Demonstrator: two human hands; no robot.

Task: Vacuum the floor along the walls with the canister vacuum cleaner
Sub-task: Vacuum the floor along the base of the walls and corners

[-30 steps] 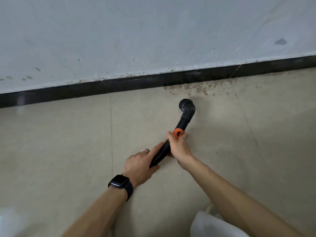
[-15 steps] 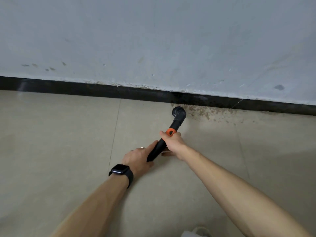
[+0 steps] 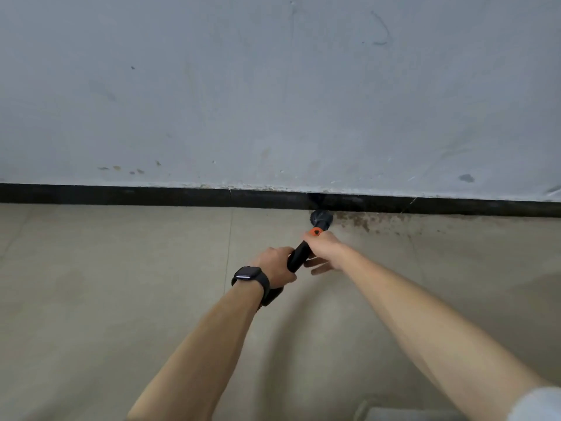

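You had the wand [image 3: 299, 257] clasped in both: left grip [image 3: 274, 264] rearmost, right grip [image 3: 326, 247] by the orange button [image 3: 315, 231]. The nozzle [image 3: 321, 218] sat just ahead of the right grip, at the skirting [image 3: 151, 194]. Dirt [image 3: 361, 221] lay to its right, so your best move was probably a slow sweep that way, nozzle flat.

Both hands (left [image 3: 274, 264], right [image 3: 323, 246]) grip black wand [image 3: 299, 255]; nozzle [image 3: 321, 219] touches baseboard [image 3: 151, 194].
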